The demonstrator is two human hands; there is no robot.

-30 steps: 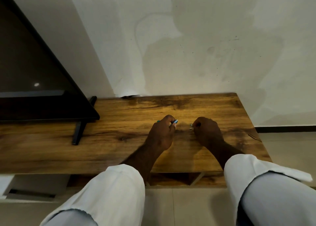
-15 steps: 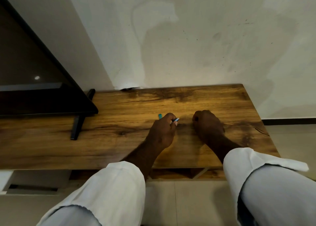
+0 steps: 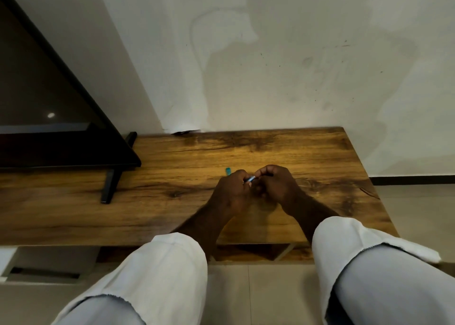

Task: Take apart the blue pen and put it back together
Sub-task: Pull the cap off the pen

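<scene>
Fingers [image 3: 242, 177] of my left hand [image 3: 230, 193] pinch the blue pen [image 3: 250, 179]; right hand [image 3: 277, 184] fingers close on its right tip, above the desk [image 3: 172, 167].

Right hand [image 3: 275, 184]: formerly apart from the left hand [image 3: 232, 191] at frame centre, now moved in against it, fingertips meeting at the blue pen [image 3: 250, 179]. Small blue piece [image 3: 228, 171]: now lying exposed on the wooden tabletop [image 3: 172, 177], just upper left of the left hand.
</scene>
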